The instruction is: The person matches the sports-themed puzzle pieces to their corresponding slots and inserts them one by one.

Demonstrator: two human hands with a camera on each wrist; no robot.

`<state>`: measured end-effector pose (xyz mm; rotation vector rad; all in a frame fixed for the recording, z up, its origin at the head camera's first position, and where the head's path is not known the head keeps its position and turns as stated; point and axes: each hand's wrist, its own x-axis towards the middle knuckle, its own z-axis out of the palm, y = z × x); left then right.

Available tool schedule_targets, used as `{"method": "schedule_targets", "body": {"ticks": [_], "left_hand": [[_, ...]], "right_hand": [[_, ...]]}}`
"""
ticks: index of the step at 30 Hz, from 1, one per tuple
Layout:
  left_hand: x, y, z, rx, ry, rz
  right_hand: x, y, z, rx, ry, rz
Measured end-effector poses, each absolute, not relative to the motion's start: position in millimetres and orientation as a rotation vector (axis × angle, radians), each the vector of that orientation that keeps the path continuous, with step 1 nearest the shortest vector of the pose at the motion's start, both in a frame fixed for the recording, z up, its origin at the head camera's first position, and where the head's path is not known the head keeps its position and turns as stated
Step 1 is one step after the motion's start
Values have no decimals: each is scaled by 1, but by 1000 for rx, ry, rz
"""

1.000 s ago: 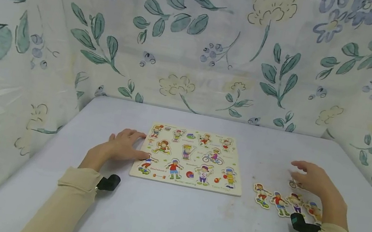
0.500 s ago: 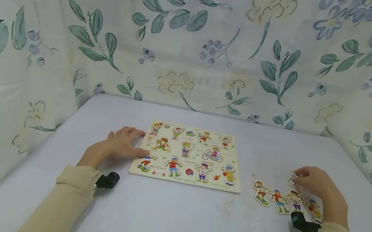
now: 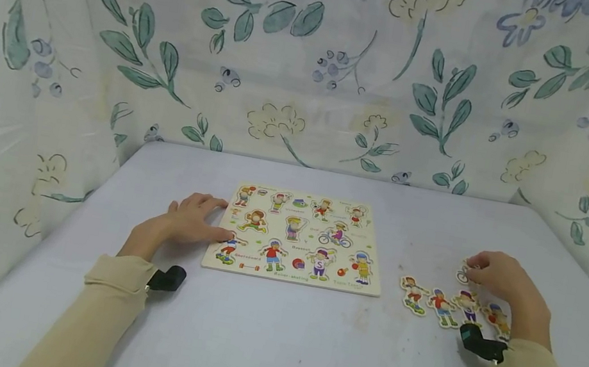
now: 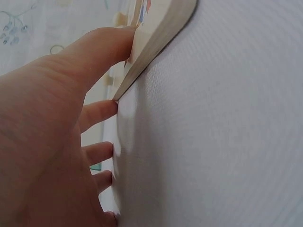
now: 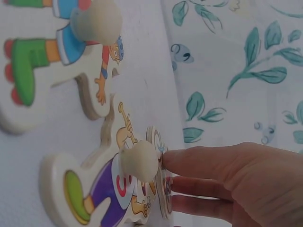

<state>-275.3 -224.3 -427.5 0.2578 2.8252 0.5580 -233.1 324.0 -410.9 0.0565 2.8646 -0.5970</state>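
Note:
A wooden peg puzzle board (image 3: 365, 247) with sports figures lies mid-table. My left hand (image 3: 191, 219) rests at its left side, thumb on the board's edge and the other fingers extended along the table. At the right, my right hand (image 3: 502, 284) pinches a bicycle puzzle piece (image 3: 462, 273), partly hidden by the fingers. In the right wrist view the thumb presses on this bicycle piece (image 5: 165, 194), behind a purple-trousered figure piece (image 5: 106, 184) with a pale knob.
Near my right hand lie a skateboarder piece (image 3: 413, 296), a red-shirted skater piece (image 3: 443, 310) and a blue-capped piece (image 3: 496, 319). The white table (image 3: 301, 353) meets a floral cloth (image 3: 339, 126) at its back and sides.
My right hand's fingers, spread over the bicycle piece earlier, have come down and closed on it. The left hand stays at the board. The head view has tilted slightly downward.

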Motion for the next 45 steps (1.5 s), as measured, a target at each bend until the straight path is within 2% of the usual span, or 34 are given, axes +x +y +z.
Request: {"method": "schedule_targets", "body": {"ticks": [45], "left_hand": [[-276,-226,-428,280,2833,536]], "right_hand": [[-234,314,-406,116,2983,-697]]}}
